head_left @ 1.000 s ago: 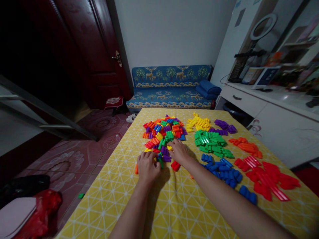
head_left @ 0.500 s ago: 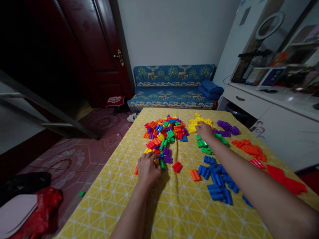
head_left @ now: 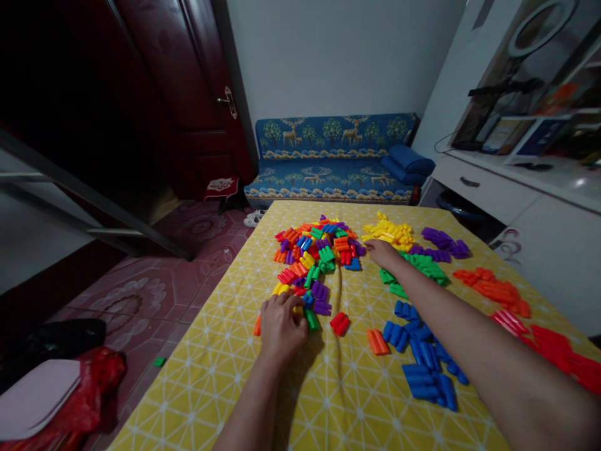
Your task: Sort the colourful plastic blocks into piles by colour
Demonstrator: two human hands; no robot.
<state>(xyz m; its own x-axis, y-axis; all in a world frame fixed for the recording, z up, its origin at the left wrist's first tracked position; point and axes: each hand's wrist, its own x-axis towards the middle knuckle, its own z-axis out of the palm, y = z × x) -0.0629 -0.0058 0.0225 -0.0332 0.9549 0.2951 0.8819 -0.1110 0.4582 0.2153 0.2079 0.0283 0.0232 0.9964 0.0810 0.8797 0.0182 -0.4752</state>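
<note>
My left hand (head_left: 284, 326) rests at the near edge of a heap of mixed-colour plastic building blocks (head_left: 307, 258), fingers curled and thumb drawn in. A yellow block (head_left: 297, 309) shows between its fingertips, mostly covered by the hand. Over the cloth between the mixed heap and a pile of yellow blocks (head_left: 389, 233) is my right hand (head_left: 381, 254); its fingers reach loosely leftward and no block shows in them. Below its wrist lie green blocks (head_left: 425, 267). A red block (head_left: 340, 324) and an orange block (head_left: 377, 342) lie singly nearer me.
Blue blocks (head_left: 425, 354), purple blocks (head_left: 444, 243), orange blocks (head_left: 493, 289) and red blocks (head_left: 558, 351) form separate piles on the yellow patterned tablecloth (head_left: 225, 388). A blue sofa (head_left: 323, 169) stands beyond the table, a white cabinet (head_left: 554, 232) to the right. One green block (head_left: 159, 362) is on the floor.
My right hand has moved off the yellow pile, leftward toward the mixed heap. My left hand stays at the heap's near edge. The camera view has shifted slightly.
</note>
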